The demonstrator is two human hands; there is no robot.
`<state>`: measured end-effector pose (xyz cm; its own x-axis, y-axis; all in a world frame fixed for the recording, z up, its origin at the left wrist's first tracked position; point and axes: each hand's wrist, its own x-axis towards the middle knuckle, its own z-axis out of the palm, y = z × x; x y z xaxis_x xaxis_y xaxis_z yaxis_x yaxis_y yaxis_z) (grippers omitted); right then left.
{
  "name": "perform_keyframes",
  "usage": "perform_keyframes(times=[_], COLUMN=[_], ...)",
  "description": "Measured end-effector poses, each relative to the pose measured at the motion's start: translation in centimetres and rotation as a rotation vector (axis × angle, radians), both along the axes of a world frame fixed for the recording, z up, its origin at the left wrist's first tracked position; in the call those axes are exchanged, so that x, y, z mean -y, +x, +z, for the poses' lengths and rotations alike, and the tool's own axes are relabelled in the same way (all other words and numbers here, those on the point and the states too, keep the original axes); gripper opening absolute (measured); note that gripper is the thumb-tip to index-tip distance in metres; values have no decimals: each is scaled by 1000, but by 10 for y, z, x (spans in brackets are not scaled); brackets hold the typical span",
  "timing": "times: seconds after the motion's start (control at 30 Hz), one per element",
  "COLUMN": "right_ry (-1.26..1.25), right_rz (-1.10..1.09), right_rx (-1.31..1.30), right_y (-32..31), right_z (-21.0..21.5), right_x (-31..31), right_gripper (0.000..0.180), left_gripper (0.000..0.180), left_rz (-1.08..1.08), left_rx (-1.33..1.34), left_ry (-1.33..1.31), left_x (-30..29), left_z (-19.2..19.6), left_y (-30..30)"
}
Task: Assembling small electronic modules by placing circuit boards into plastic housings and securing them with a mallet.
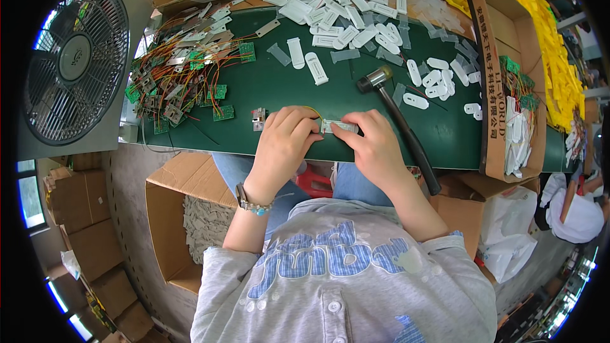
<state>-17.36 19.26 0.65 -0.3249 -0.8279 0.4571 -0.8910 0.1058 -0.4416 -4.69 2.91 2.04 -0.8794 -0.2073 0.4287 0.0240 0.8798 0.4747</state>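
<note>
A small assembly workshop: green bench (286,89) heaped with circuit boards (184,76), white plastic shells (343,6), cardboard cartons (489,76).

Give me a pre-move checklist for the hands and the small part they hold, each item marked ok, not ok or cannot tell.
1. Both hands on the part: left hand and right hand pinch the small white part between them: ok.
2. Part over the green table, near its front edge: ok.
3. Hammer lies free just right of the right hand: ok.
4. Small metal piece sits beside the left hand: ok.
5. Part's fit or alignment: hidden by fingers, cannot tell.
</note>
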Motion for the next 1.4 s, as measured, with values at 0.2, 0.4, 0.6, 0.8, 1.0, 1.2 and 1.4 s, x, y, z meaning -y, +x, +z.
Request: perform_keyframes(times=[0.2,0.4,0.6,0.8,1.0,1.2,1.4], right_ry=[-4,-6,0,3,7,13,16], right_rz=[6,16,25,23,22,7,12], right_rx=[9,15,19,21,30,11,22], right_y=[0,0,0,0,0,0,0], right_z=[1,1,1,2,2,3,5], right_x=[0,0,0,-1,0,-1,0], right_gripper=[29,32,37,37,36,36,35], left_gripper=[19,18,19,21,35,43,43], left_rz=[5,-1,-44,-78,-76,-107,-154], left_rx=[20,35,54,49,79,81,52], left_ry=[-17,29,81,90,136,135,142], left_x=[-2,-2,1,4,4,8,11], left_z=[1,-1,-2,-2,3,5,3], left_y=[2,6,6,5,5,4,4])
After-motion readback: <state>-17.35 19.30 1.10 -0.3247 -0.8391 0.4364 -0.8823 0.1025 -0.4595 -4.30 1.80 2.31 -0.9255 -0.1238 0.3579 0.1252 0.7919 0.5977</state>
